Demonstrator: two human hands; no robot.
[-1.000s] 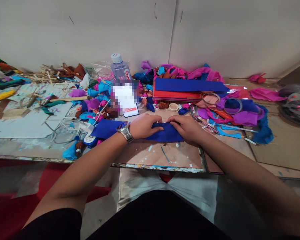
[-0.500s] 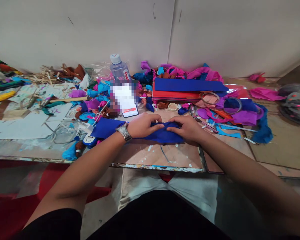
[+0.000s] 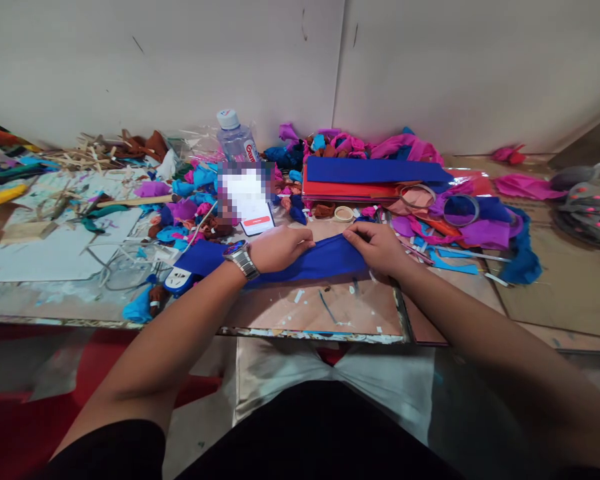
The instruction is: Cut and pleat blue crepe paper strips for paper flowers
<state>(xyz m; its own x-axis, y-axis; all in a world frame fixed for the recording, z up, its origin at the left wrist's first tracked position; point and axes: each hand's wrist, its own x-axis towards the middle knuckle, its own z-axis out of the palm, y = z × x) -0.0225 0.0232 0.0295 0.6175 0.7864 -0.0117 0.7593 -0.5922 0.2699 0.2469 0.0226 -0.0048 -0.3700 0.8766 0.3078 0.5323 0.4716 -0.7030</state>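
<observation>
A long blue strip (image 3: 325,261) lies across the near part of the table, its left end reaching under my left wrist. My left hand (image 3: 284,248), with a metal watch at the wrist, pinches the strip's upper edge between thumb and fingers. To its right, my right hand (image 3: 371,245) pinches the same edge near the strip's right end. Between the two hands the edge is stretched fairly flat. Just behind my left hand lies a lit phone (image 3: 253,200). A tape roll (image 3: 343,213) rests behind the strip.
A bottle (image 3: 236,137) stands behind the phone. Stacked blue and red sheets (image 3: 375,171) lie at the back. Crumpled coloured pieces (image 3: 185,210) are left of the phone, near a power socket (image 3: 179,280). Two rings (image 3: 461,210) sit among purple scraps on the right.
My hands have moved apart along the strip's upper edge, and the bunched part between them is now stretched out. The view has shifted slightly.
</observation>
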